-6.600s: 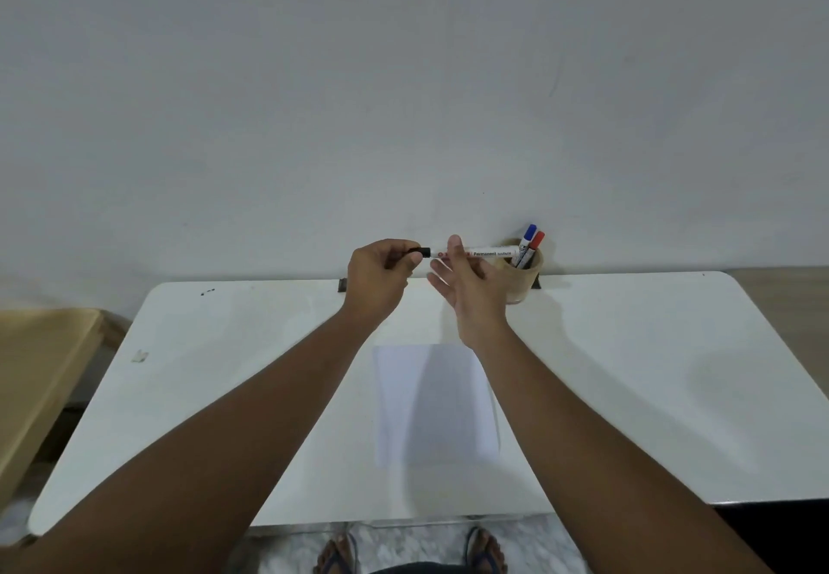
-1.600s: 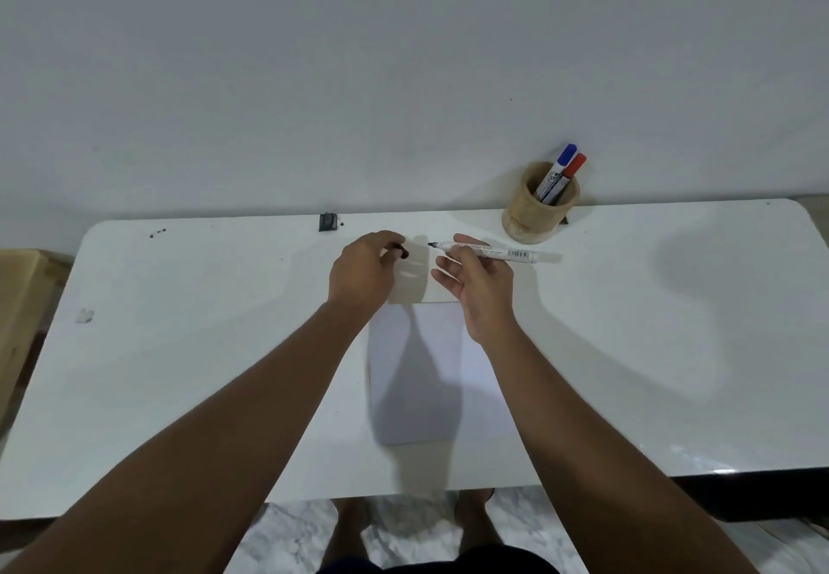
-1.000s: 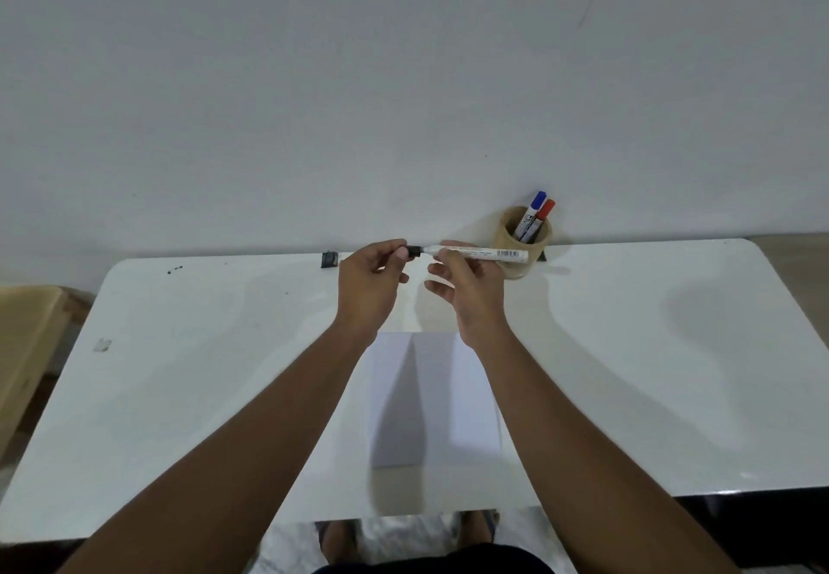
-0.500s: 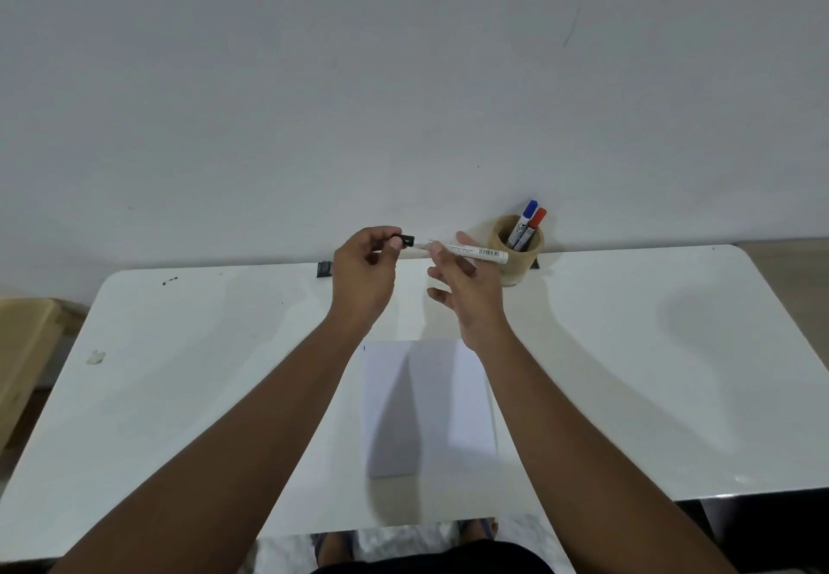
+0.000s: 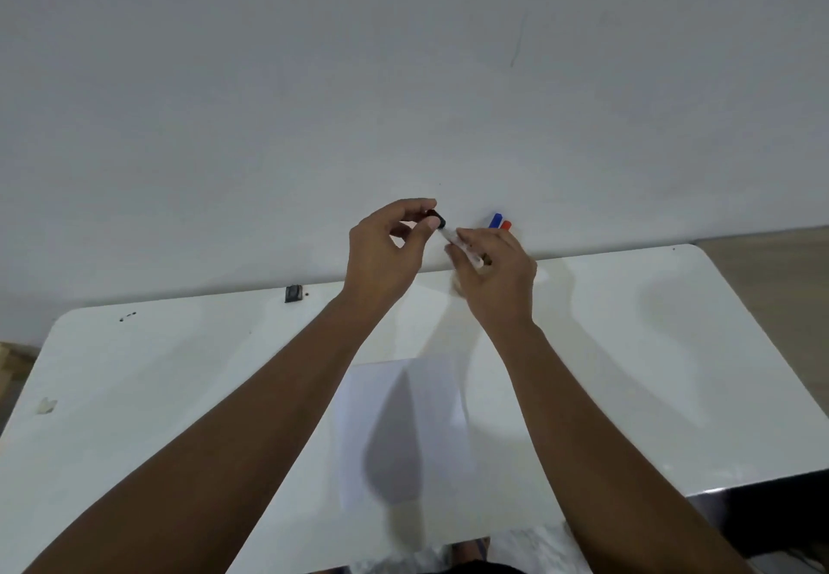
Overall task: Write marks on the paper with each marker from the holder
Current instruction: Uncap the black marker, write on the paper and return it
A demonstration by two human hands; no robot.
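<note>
My right hand [image 5: 495, 277] grips a white-barrelled marker [image 5: 462, 250], tilted with its tip up and to the left. My left hand [image 5: 386, 250] pinches the marker's black cap [image 5: 436, 217] between thumb and fingers, right at the marker's tip; whether the cap sits on the tip I cannot tell. Both hands hover above the table's far edge. A white sheet of paper [image 5: 403, 421] lies flat on the white table [image 5: 179, 394] below my forearms. A blue-capped marker [image 5: 495, 220] and a red-capped marker [image 5: 506, 225] poke up behind my right hand; their holder is hidden.
A small dark object [image 5: 294, 293] lies at the table's back edge on the left, with a few dark specks [image 5: 128, 316] farther left. A small pale scrap [image 5: 46, 405] lies near the left edge. A plain wall rises directly behind the table.
My right hand has tilted the marker more steeply and now covers the holder. My left hand has stayed at the marker's tip with the cap. The view has dipped slightly.
</note>
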